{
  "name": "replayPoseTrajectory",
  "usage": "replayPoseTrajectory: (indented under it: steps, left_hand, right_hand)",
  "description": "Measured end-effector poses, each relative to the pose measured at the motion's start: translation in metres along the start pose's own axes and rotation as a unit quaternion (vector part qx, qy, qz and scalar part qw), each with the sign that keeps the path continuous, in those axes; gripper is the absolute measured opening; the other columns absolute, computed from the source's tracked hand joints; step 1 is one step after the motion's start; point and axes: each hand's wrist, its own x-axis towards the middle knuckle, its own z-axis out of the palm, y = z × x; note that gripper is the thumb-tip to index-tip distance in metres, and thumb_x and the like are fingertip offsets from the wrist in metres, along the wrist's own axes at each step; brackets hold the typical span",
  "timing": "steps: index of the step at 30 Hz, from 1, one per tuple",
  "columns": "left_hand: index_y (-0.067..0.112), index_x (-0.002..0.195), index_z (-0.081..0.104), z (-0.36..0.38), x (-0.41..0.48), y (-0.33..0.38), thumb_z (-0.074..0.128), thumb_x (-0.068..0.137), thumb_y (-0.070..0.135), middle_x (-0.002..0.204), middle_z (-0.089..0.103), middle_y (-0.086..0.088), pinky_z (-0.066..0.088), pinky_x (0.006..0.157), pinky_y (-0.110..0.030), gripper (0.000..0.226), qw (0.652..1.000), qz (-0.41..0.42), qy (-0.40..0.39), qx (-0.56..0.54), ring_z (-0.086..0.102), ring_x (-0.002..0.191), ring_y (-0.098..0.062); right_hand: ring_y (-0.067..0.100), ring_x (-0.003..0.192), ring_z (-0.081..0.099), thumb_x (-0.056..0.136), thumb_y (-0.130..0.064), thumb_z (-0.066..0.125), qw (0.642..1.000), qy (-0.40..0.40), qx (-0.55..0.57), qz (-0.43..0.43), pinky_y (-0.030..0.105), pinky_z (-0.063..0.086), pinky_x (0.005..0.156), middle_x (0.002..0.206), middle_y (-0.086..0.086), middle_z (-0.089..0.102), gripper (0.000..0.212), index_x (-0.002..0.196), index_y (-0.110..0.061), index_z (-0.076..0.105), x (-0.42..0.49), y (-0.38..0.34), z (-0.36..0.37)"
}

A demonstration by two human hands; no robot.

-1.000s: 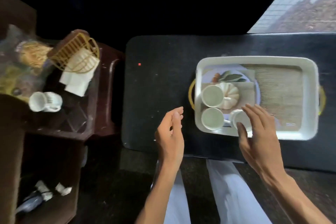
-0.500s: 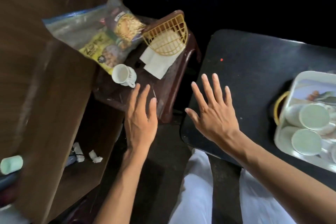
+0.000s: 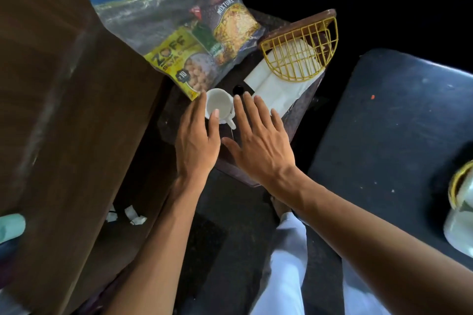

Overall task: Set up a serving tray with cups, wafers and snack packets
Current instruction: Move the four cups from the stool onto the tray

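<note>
Your fingers (image 3: 214,120) on the left hand (image 3: 195,140) are spread loosely and gripping nothing; the thumb tip lies over the near rim of the white cup (image 3: 217,107), and the forefinger runs up along the cup's left side, though whether it touches is hard to tell. Your right hand (image 3: 258,143) is open too, palm down, its fingers fanned and empty. Its forefinger tip sits just right of the cup, near a small black round object (image 3: 238,89), and the other fingertips reach over the corner of the white paper napkins (image 3: 276,84).

The cup stands upright on the small dark brown side table (image 3: 297,120), its handle pointing toward you between your two hands. Just behind and left of it lies a clear zip bag (image 3: 143,15) holding snack packets: a yellow one (image 3: 179,61) with its corner just beside the cup, and a dark one marked "MIXTURE" (image 3: 230,25) further back. A yellow wire napkin holder (image 3: 299,54) lies tipped at the far right of the side table, resting on the napkins.

To your right is the dark worktop (image 3: 384,123), and at the picture's right edge only a blurred corner of the white serving tray (image 3: 460,225) with a yellow handle shows. To your left runs a brown wooden surface (image 3: 64,110). Crumpled white scraps (image 3: 133,216) lie on the floor below, and your white trousers (image 3: 289,263) show at the bottom.
</note>
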Motion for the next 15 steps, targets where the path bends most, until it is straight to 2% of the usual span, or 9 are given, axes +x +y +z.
replayPoseTrajectory:
  steps: [2,4,7,9,11,15]
  left_hand:
    - [0.006,0.146,0.052,0.001,0.002,-0.001,0.050,0.105,0.023,0.144,0.060,-0.015,0.052,0.104,-0.036,0.044,0.998,-0.014,0.018,-0.065,0.059,0.132,-0.026]
    - [0.007,0.146,0.053,0.001,0.004,-0.003,0.050,0.106,0.020,0.141,0.062,-0.015,0.057,0.097,-0.032,0.042,0.991,-0.044,0.034,-0.122,0.062,0.128,-0.024]
    - [0.008,0.144,0.056,0.001,0.005,-0.005,0.051,0.105,0.016,0.138,0.065,-0.014,0.052,0.088,-0.009,0.039,0.980,-0.087,0.037,-0.174,0.064,0.125,-0.023]
    - [0.008,0.140,0.059,0.002,0.004,-0.005,0.053,0.104,0.015,0.134,0.068,-0.013,0.050,0.083,-0.003,0.037,0.973,-0.108,0.043,-0.198,0.067,0.120,-0.020]
    - [0.010,0.137,0.062,0.002,0.002,-0.006,0.055,0.104,0.015,0.130,0.070,-0.011,0.054,0.084,-0.008,0.034,0.966,-0.129,0.055,-0.218,0.068,0.116,-0.018]
    - [0.011,0.134,0.065,0.004,-0.005,-0.007,0.057,0.103,0.017,0.128,0.069,-0.007,0.061,0.093,-0.039,0.033,0.947,-0.188,0.069,-0.250,0.069,0.113,-0.015]
  right_hand:
    - [0.028,0.147,0.028,0.099,-0.054,0.042,1.000,0.009,0.017,0.000,0.045,0.034,0.115,0.161,0.011,0.030,0.077,0.157,-0.007,0.021,0.007,-0.007,0.001]
    - [0.028,0.133,0.044,0.098,-0.047,0.050,0.998,0.020,0.052,0.010,0.043,0.047,0.100,0.146,0.011,0.048,0.071,0.152,-0.005,0.031,0.014,-0.010,0.002]
    - [0.029,0.120,0.053,0.097,-0.040,0.057,0.992,0.023,0.117,0.030,0.040,0.051,0.083,0.131,0.011,0.057,0.062,0.147,-0.008,0.038,0.021,-0.010,0.005]
    - [0.030,0.116,0.054,0.097,-0.034,0.059,0.985,0.021,0.166,0.031,0.040,0.050,0.077,0.129,0.010,0.056,0.058,0.146,-0.011,0.039,0.024,-0.008,0.006]
    - [0.032,0.113,0.057,0.098,-0.026,0.059,0.978,0.025,0.205,0.021,0.043,0.053,0.080,0.129,0.013,0.055,0.055,0.147,-0.011,0.040,0.025,-0.005,0.006]
    - [0.036,0.108,0.061,0.100,-0.017,0.057,0.976,0.042,0.213,-0.005,0.046,0.052,0.086,0.123,0.017,0.061,0.046,0.143,-0.006,0.046,0.021,0.002,0.006]
